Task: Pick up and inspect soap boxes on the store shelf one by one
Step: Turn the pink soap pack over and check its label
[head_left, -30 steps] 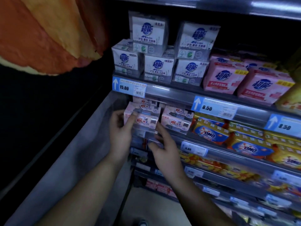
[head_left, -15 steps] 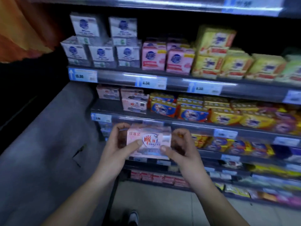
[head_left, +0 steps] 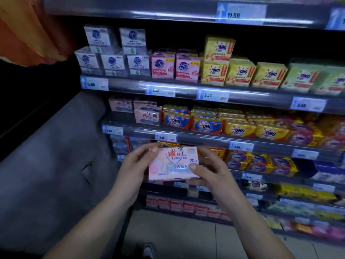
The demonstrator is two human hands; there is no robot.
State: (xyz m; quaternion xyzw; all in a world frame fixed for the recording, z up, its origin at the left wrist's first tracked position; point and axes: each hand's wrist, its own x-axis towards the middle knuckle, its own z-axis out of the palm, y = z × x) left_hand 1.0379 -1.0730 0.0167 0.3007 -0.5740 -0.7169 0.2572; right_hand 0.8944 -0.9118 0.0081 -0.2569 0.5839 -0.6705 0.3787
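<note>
Pink soap box [head_left: 174,163] sat gripped between both hands. Left hand [head_left: 133,171] clasped its left end; right hand [head_left: 211,173] pinched its right edge, thumb on the front.

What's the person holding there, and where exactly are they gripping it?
A pink soap box, held by its two short ends: the left hand grips the left end, the right hand the right, its thumb on the front.
</note>
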